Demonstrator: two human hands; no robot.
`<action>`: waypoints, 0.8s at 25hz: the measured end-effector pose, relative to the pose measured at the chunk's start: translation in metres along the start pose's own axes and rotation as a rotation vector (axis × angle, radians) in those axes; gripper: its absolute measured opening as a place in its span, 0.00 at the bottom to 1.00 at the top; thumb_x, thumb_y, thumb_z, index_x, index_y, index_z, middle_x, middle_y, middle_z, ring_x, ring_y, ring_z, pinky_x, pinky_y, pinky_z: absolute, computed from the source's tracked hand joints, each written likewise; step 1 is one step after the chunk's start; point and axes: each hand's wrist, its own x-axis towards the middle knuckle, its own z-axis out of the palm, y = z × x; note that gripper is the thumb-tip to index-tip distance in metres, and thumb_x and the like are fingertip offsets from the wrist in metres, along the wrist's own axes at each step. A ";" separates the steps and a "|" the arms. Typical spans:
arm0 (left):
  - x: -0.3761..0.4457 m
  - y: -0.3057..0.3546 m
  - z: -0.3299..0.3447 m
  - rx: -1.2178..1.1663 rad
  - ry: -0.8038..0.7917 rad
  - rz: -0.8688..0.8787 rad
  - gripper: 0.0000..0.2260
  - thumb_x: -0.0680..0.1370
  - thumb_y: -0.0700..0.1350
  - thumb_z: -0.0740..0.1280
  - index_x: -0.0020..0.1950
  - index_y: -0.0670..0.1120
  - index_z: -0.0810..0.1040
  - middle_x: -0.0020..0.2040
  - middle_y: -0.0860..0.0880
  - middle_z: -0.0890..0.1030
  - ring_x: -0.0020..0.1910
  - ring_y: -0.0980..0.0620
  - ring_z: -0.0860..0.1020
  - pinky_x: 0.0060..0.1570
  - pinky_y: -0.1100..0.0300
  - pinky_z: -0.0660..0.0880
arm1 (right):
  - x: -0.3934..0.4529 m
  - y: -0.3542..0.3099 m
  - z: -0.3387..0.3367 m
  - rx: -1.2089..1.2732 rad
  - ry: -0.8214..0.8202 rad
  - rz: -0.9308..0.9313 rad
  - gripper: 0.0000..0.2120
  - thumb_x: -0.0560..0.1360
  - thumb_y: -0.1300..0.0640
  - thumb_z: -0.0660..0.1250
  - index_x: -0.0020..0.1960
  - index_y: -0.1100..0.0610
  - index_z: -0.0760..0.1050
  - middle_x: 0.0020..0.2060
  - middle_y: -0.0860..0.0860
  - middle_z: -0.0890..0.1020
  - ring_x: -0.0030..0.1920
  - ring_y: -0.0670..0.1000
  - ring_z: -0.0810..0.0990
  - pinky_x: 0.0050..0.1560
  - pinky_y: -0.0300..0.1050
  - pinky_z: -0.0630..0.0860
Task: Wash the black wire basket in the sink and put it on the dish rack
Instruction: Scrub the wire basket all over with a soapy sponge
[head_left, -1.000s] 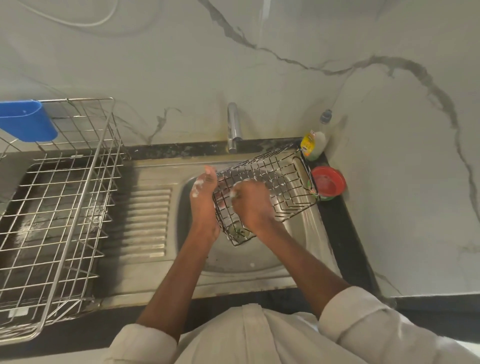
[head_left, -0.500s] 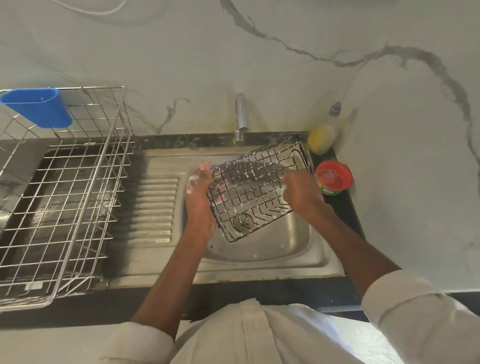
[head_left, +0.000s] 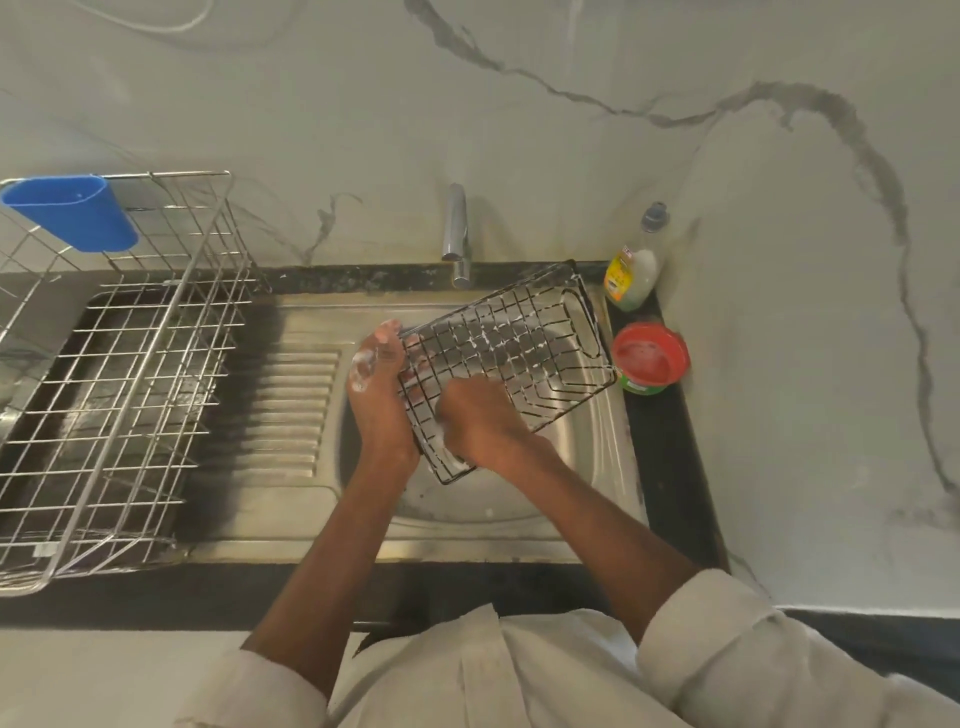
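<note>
Two hands are on the black wire basket (head_left: 511, 343), which is tilted over the sink (head_left: 597, 467) bowl below the tap (head_left: 457, 228). Your left hand (head_left: 379, 384) grips its left edge, fingers curled through the grid; your right hand (head_left: 478, 418) presses at the near corner — whether it holds a scrubber you cannot tell. Suds cling to the wires, so expect it to be slippery though light and stiff. Hook fingers round the thicker rim wire, not the thin cross-wires, before carrying it to the dish rack (head_left: 119, 364) — well apart on your left.
</note>
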 end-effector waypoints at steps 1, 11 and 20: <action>-0.001 -0.002 0.002 0.010 0.006 0.009 0.43 0.65 0.77 0.75 0.68 0.48 0.83 0.62 0.43 0.87 0.64 0.41 0.85 0.69 0.34 0.77 | -0.001 0.004 -0.002 0.094 -0.068 -0.080 0.07 0.72 0.67 0.76 0.47 0.57 0.86 0.40 0.49 0.87 0.37 0.45 0.81 0.45 0.40 0.77; 0.009 0.006 -0.006 0.099 0.023 0.007 0.50 0.59 0.80 0.75 0.71 0.48 0.79 0.63 0.47 0.86 0.62 0.48 0.85 0.67 0.40 0.79 | 0.040 0.087 -0.045 -0.388 0.440 0.039 0.08 0.76 0.66 0.69 0.55 0.61 0.82 0.51 0.56 0.84 0.58 0.58 0.79 0.47 0.53 0.81; 0.046 0.015 -0.039 0.150 -0.105 -0.018 0.32 0.70 0.74 0.73 0.66 0.56 0.78 0.65 0.48 0.83 0.66 0.48 0.81 0.72 0.41 0.73 | 0.021 0.064 -0.016 -0.676 0.066 0.098 0.10 0.76 0.69 0.66 0.52 0.58 0.81 0.51 0.55 0.83 0.63 0.57 0.78 0.47 0.50 0.79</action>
